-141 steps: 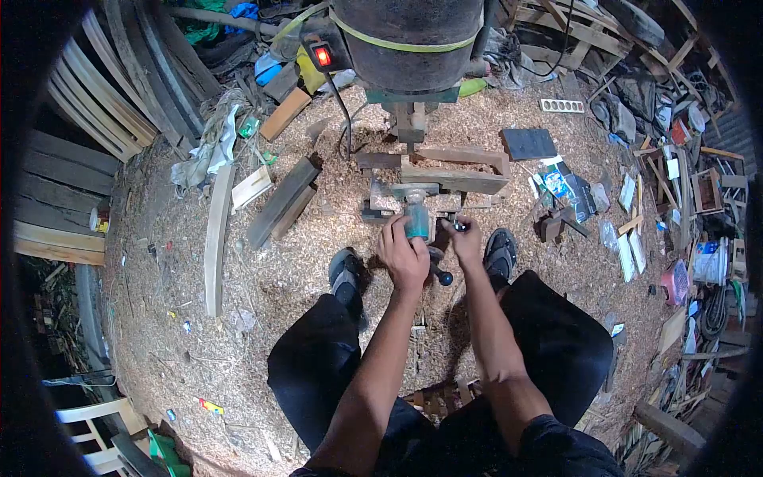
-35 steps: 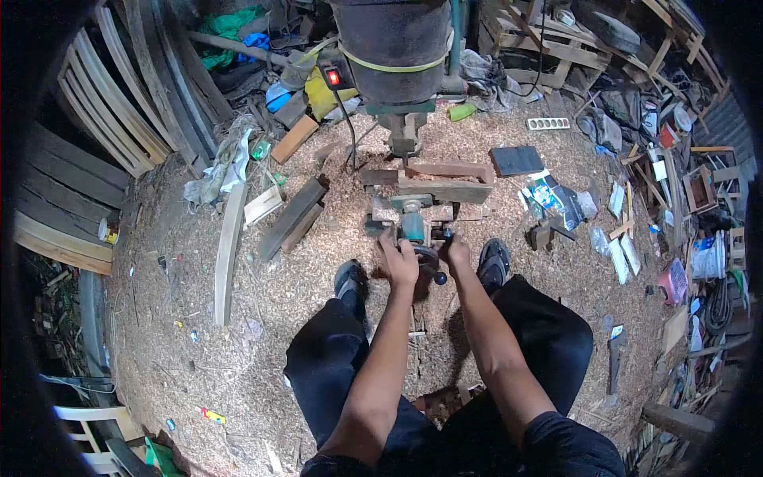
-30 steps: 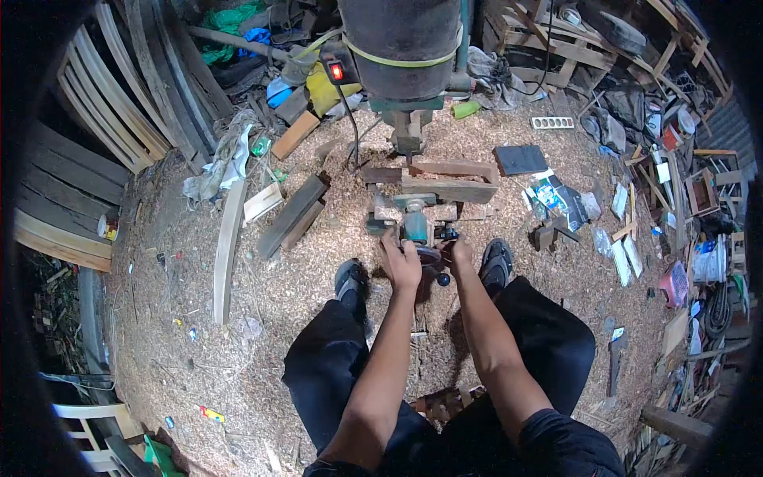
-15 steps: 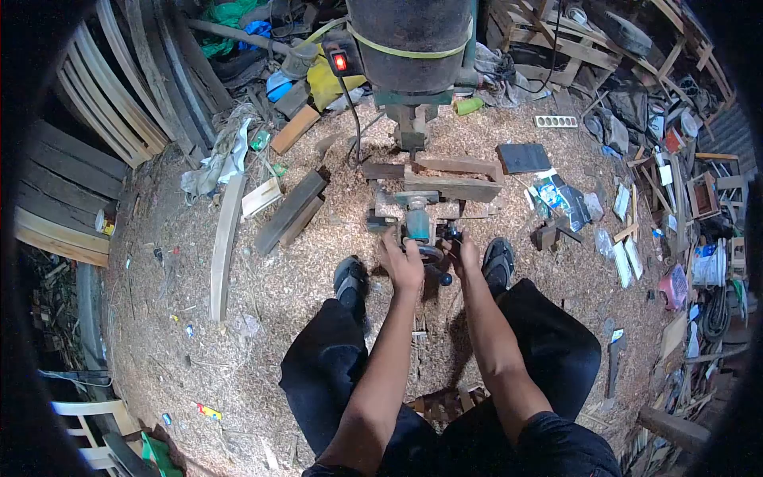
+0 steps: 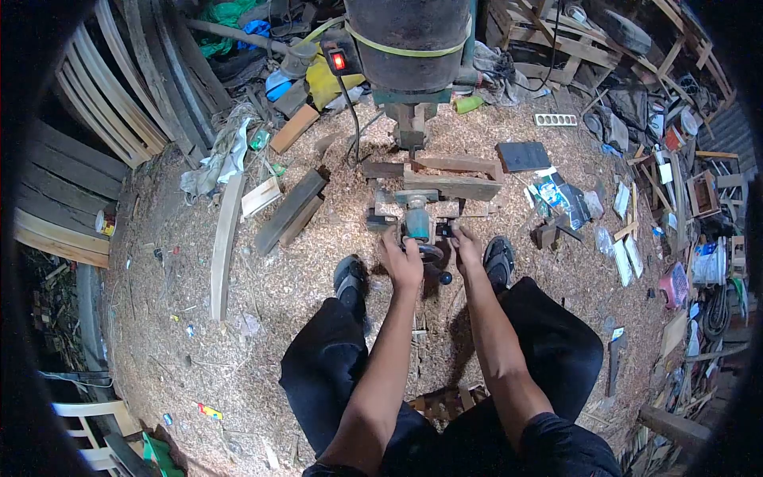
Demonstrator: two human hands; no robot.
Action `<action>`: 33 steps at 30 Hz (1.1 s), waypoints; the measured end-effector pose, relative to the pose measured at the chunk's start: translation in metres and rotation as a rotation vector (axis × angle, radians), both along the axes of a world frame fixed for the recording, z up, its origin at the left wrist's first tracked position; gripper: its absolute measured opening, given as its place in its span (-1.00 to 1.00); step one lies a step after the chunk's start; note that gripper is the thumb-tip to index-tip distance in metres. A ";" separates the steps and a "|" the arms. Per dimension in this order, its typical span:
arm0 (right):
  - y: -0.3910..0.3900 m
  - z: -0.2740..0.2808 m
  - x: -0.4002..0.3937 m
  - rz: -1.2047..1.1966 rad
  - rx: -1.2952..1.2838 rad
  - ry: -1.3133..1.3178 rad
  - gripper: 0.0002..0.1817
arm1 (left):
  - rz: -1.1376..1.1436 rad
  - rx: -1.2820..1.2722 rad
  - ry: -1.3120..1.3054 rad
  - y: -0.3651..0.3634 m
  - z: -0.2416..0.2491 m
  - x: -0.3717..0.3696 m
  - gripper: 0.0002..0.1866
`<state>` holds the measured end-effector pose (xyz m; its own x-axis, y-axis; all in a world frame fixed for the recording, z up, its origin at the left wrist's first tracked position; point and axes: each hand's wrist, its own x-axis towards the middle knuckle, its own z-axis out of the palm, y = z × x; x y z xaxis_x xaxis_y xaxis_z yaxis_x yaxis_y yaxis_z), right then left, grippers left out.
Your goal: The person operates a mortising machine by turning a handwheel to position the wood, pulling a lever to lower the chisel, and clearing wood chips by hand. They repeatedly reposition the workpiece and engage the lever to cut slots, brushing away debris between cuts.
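A handwheel [image 5: 421, 254] sits at the near end of a teal metal cylinder [image 5: 416, 224] on the machine. My left hand [image 5: 404, 264] curls around the wheel's left side, its thumb by the cylinder. On the other side, my right hand [image 5: 467, 248] is closed at a small dark part [image 5: 445, 229] just right of the cylinder; what lies within its fingers I cannot tell. A dark ball knob [image 5: 446, 278] juts out below the wheel. Beyond my hands, a wooden frame piece [image 5: 469, 189] lies under the machine's spindle [image 5: 411, 137], below a large dark motor housing [image 5: 407, 48].
A switch [image 5: 338, 60] glows red on the machine's left. Dark timber offcuts [image 5: 292, 211] and a long board [image 5: 228, 246] lie left on the shavings-covered floor. At right are a black flat box [image 5: 522, 157] and a power strip [image 5: 555, 121]. My shoes [image 5: 350, 278] flank the wheel.
My right hand has shifted its fingers slightly at the dark part beside the cylinder. The left hand and the wooden frame piece look unchanged.
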<state>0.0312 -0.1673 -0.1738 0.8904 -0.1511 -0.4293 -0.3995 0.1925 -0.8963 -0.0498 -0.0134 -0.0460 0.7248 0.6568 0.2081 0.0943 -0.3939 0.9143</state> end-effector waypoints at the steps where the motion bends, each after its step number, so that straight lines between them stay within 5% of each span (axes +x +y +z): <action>1: 0.008 0.012 0.000 -0.007 -0.236 -0.137 -0.53 | 0.004 -0.008 0.014 -0.001 0.002 -0.001 -0.50; 3: 0.013 0.054 -0.007 0.022 -0.617 -0.344 -0.49 | 0.003 -0.020 -0.005 -0.003 0.003 -0.003 -0.50; 6: 0.004 0.054 -0.009 -0.159 -0.452 -0.206 -0.45 | 0.003 0.013 0.002 -0.001 0.009 -0.002 -0.49; 7: 0.003 0.057 -0.014 -0.115 -0.586 -0.239 -0.49 | 0.007 0.029 0.013 -0.002 0.010 -0.002 -0.49; 11: 0.010 0.023 -0.008 0.125 -0.402 -0.305 -0.56 | 0.001 0.008 0.024 -0.002 0.011 -0.003 -0.49; 14: 0.020 0.042 -0.013 0.177 -1.092 -0.721 -0.49 | 0.003 0.001 0.035 -0.002 0.010 -0.003 -0.48; 15: 0.022 0.049 -0.013 0.217 -1.051 -0.719 -0.49 | -0.005 -0.006 0.023 -0.002 0.009 -0.002 -0.48; 18: 0.022 0.046 -0.016 -0.203 -0.352 -0.338 -0.50 | -0.018 0.018 0.039 -0.002 0.007 -0.004 -0.51; 20: -0.016 0.030 -0.004 0.201 0.173 0.324 -0.58 | -0.020 0.025 0.046 -0.002 0.008 -0.003 -0.52; 22: -0.010 0.027 -0.006 0.200 0.285 0.112 -0.53 | -0.028 0.011 0.042 -0.002 0.011 -0.004 -0.52; 25: 0.006 0.036 -0.016 0.148 -0.786 -0.363 -0.47 | -0.029 0.009 0.062 -0.002 0.011 -0.004 -0.52; 26: 0.014 0.050 -0.017 0.110 -0.843 -0.391 -0.42 | -0.023 0.012 0.046 -0.004 0.010 -0.005 -0.52; 31: 0.002 0.051 -0.010 -0.020 0.235 0.320 -0.36 | -0.003 0.007 0.016 -0.003 0.009 -0.002 -0.52; 33: 0.006 0.046 -0.003 0.071 -0.265 0.156 -0.39 | -0.008 -0.016 0.024 -0.004 0.012 -0.003 -0.52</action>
